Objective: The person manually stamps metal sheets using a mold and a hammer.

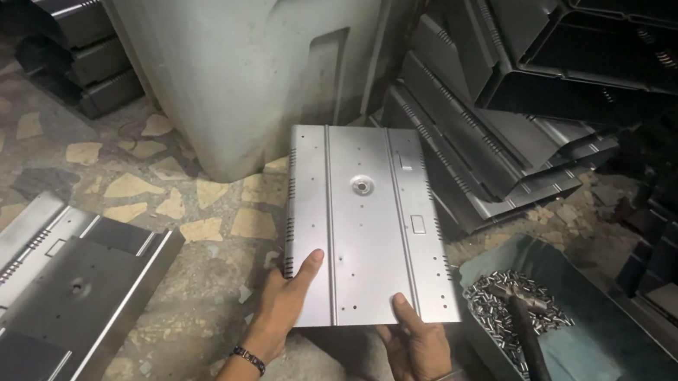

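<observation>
I hold a flat grey sheet-metal panel out in front of me, above the floor. It has raised ribs, small holes, two rectangular slots and a round fitting near its middle. My left hand grips its near left edge, thumb on top. My right hand grips the near right corner, thumb on the panel's face. A dark bead bracelet sits on my left wrist, and a thin metal bangle on my right.
A similar panel lies on the stone-chip floor at lower left. A large grey bin stands behind. Stacks of dark metal channels fill the upper right. A tray at right holds several small metal pieces and a hammer.
</observation>
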